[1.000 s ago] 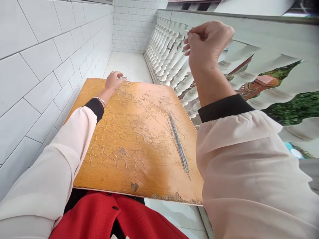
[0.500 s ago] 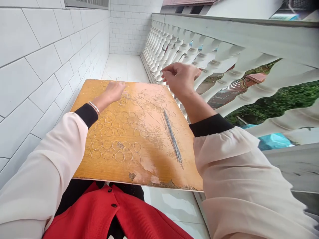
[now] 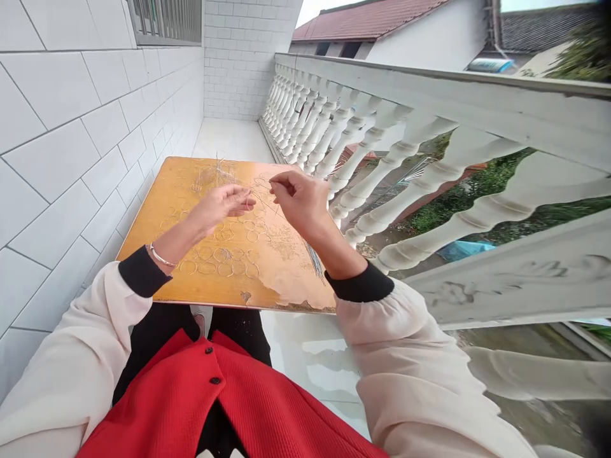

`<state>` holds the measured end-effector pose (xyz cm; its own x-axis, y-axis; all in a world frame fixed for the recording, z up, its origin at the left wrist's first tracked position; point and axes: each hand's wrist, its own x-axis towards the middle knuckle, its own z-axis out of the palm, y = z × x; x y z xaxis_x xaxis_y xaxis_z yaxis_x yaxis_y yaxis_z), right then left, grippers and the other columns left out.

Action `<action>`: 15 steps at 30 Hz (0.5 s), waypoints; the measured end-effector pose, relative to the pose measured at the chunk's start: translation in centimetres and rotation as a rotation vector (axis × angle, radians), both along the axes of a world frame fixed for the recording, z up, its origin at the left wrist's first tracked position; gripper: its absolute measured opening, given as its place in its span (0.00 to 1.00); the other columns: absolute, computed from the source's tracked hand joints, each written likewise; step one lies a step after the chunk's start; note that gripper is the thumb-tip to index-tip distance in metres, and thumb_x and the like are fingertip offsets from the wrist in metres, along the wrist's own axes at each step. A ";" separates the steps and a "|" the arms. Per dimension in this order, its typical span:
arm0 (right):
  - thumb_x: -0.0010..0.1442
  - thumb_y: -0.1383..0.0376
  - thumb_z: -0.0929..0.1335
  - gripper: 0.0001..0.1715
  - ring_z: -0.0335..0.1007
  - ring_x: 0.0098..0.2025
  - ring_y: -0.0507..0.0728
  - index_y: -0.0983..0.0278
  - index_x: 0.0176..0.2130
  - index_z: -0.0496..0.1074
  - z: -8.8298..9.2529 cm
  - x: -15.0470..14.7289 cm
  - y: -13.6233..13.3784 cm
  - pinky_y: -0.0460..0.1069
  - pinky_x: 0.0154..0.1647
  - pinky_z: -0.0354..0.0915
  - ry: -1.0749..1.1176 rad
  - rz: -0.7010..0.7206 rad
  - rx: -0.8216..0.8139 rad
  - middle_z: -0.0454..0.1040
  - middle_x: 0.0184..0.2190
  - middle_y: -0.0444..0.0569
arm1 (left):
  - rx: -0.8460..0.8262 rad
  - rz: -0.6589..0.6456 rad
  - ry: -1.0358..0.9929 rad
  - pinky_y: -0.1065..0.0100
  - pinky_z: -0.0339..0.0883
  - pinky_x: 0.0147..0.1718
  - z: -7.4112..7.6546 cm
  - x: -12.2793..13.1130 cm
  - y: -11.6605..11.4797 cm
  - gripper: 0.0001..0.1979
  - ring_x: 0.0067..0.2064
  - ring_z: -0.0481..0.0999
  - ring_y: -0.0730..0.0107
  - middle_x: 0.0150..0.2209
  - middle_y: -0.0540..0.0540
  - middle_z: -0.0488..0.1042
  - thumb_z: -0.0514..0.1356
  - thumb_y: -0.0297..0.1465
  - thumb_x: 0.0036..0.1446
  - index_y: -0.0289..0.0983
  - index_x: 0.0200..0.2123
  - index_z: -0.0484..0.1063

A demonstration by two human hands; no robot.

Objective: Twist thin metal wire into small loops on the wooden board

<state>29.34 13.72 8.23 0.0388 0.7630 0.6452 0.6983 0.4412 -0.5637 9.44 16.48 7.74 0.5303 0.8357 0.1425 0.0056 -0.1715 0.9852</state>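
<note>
Your right hand (image 3: 298,202) pinches fine wire (image 3: 274,207) (light, springy: grip close to fingertips); left hand (image 3: 224,207) just beside, grip unclear.

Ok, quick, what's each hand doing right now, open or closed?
Left hand: partly open, fingers extended; cannot tell whether it holds anything.
Right hand: closed in a pinch grip, apparently on a thin silver wire.
</note>
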 end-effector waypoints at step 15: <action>0.61 0.54 0.69 0.14 0.66 0.21 0.52 0.57 0.39 0.81 -5.6 -5.3 -14.2 0.50 0.24 0.66 0.043 0.372 -0.322 0.73 0.21 0.43 | 0.126 0.096 0.180 0.72 0.67 0.29 -2.3 -8.3 -12.5 0.07 0.24 0.71 0.77 0.22 0.50 0.73 0.58 0.26 0.59 0.34 0.29 0.73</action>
<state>24.00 -0.44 2.65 -0.2525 0.8908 0.3779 0.4997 0.4545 -0.7374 1.10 4.02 5.40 0.4756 0.8651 0.1594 0.2010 -0.2833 0.9377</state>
